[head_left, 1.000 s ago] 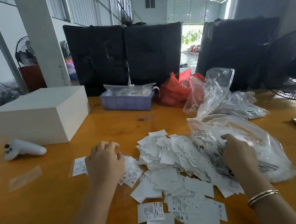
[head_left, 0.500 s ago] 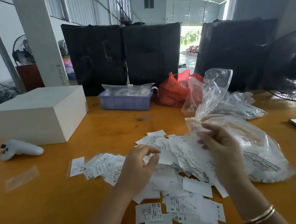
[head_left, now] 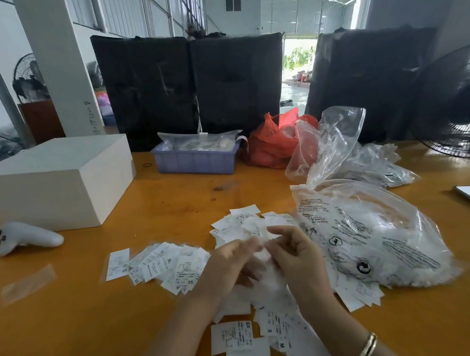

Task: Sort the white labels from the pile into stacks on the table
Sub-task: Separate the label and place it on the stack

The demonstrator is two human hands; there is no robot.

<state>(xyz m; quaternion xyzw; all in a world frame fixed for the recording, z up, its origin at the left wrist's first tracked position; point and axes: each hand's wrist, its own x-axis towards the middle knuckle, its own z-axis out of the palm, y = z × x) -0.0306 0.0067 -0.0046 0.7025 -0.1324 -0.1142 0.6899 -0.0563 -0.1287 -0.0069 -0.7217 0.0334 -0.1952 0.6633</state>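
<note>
My left hand (head_left: 228, 264) and right hand (head_left: 292, 254) meet over the middle of the loose pile of white labels (head_left: 264, 301), which sprawls from the centre of the table (head_left: 72, 328) down to its near edge. Between the two hands there is a blurred bit of white, most likely a label (head_left: 262, 252) passing from one to the other; my right fingers curl around it, while the left fingers look pinched at its edge, though the blur keeps me from being sure of that grip. Just to the left of the pile lies the fanned sorted stack (head_left: 162, 263), with XL and XS markings showing, so it is not yet neat. To the right, touching the pile, sits the clear plastic bag (head_left: 371, 237), still bulging with more labels. To do this step well, I judge I should separate a single label with my fingertips, turn the printed size toward me and read it before committing it to any stack. These slips look thin and light, so two could cling together, and a careless sweep of my wrist could scatter the fanned stack. I would lay each one down squarely, edges aligned, and keep the sizes apart.
</note>
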